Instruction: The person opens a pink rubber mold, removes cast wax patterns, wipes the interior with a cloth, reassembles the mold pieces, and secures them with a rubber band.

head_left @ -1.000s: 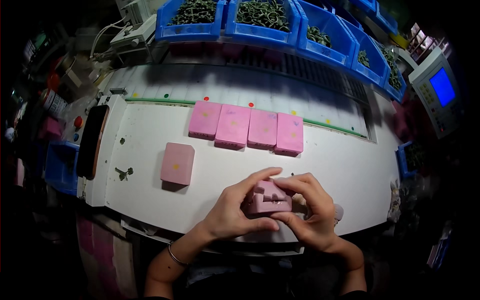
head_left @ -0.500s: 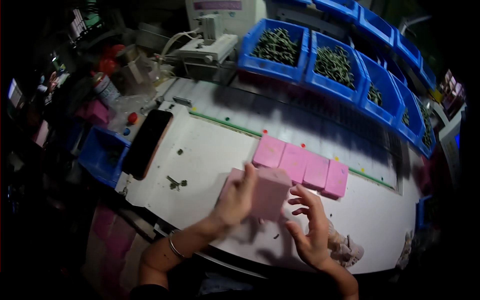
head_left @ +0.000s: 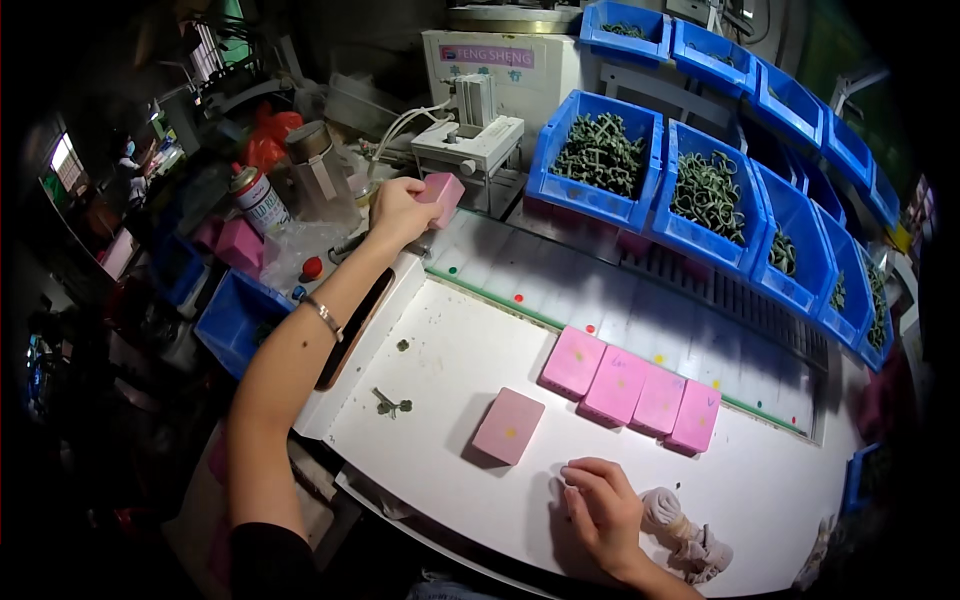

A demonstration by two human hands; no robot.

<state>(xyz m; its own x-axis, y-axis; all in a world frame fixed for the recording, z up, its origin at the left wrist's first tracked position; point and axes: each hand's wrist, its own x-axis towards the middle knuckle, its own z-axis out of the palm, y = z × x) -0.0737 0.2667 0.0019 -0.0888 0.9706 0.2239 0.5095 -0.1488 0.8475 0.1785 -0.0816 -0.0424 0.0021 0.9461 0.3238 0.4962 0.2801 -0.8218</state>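
Observation:
My left hand reaches to the far left, its fingers closed around a pink block above the left end of the glass-like strip. A duller pink block with a small yellow mark lies alone on the white tabletop. To its right, several brighter pink blocks lie side by side in a row along the strip's near edge. Low over the near part of the table is my right hand, fingers loosely bent and thumb apart, holding nothing. A pale bundled cloth lies just right of it.
Blue bins of dark green twisted pieces stand along the back right. A small press-like machine stands behind my left hand. A phone is partly hidden under my left forearm. A spray can and a blue bin are at left.
My left hand has moved from the table's middle to the far left with a pink block. Another block now lies on the table. My right hand has dropped nearer the table edge; the view has shifted.

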